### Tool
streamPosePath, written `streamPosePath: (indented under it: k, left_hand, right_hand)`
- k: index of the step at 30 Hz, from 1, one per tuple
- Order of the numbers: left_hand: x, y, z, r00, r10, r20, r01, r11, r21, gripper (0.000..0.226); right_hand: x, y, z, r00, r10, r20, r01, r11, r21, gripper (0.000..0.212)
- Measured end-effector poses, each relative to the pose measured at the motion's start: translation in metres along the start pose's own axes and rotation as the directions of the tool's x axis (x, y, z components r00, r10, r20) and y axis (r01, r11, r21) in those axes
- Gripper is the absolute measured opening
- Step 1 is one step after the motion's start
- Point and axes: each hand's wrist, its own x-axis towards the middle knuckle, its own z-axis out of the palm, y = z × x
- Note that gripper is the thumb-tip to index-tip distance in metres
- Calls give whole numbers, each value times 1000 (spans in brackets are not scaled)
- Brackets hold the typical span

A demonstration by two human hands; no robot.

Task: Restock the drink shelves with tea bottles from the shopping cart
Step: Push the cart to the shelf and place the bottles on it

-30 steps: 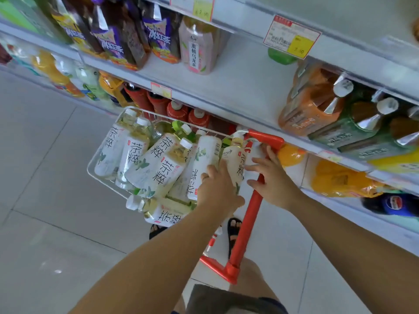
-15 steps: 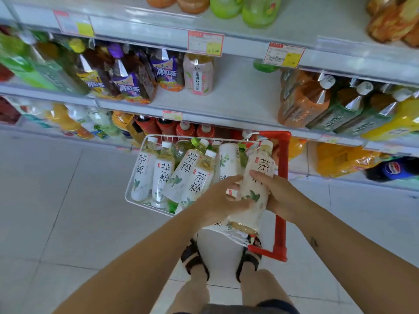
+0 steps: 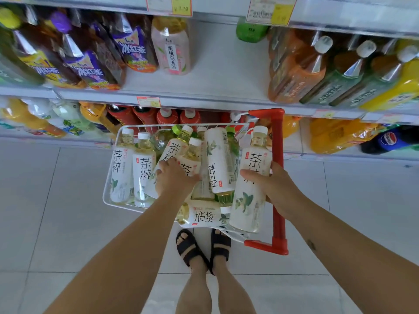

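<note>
- At centre right of the frame, fingers of the right hand wrap round a tea bottle, held just beside the red handle; its long axis runs up the frame, white cap toward the shelves
- Left hand curls its fingers over a leaning bottle inside the shopping cart
- Wire basket holds many more such bottles, some upright, some lying crosswise
- Shelf above carries other drinks
</note>
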Motion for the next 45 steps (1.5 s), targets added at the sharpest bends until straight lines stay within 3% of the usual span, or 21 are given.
streamPosePath:
  k: [3, 6, 9, 15, 22, 27, 32, 36, 42, 45]
  left_hand:
    - [-4, 1, 0, 999, 19, -36, -22, 997, -72, 82]
    - [-19, 0, -8, 989, 131, -67, -140, 978, -155, 72]
    - [-45, 7, -39, 961, 232, -150, -268, 916, -298, 67]
    - [-115, 62, -158, 794, 444, -414, -594, 712, -375, 62]
    - [-217, 117, -304, 544, 505, -670, -835, 410, -368, 51]
    - [-278, 153, -381, 330, 530, -781, -941, 254, -225, 39]
    - [-320, 178, -436, 204, 522, -828, -978, 144, -150, 33]
    - [-341, 190, -474, 137, 487, -863, -991, 71, -117, 35]
    - [-361, 192, -525, 30, 445, -895, -999, 38, -14, 34]
    - [-363, 188, -551, -61, 414, -908, -996, 29, 81, 37]
  right_hand:
    - [-5, -4, 0, 1000, -13, 28, 13, 1000, -15, 37]
    - [-14, -16, -2, 998, -49, 48, 50, 998, -29, 31]
    - [-36, -47, -5, 990, -127, 63, 131, 989, -74, 47]
    - [-105, -151, -8, 903, -412, 121, 429, 880, -202, 69]
    - [-220, -280, -25, 623, -767, 156, 782, 601, -164, 52]
    - [-290, -358, -43, 402, -913, 67, 912, 394, -112, 62]
    - [-346, -416, -57, 200, -979, 46, 976, 195, -93, 65]
    - [-378, -453, -60, 86, -995, 40, 992, 82, -94, 68]
    - [-410, -495, -45, -91, -996, -12, 985, -88, -150, 68]
    - [-424, -514, -29, -173, -985, -23, 978, -169, -123, 63]
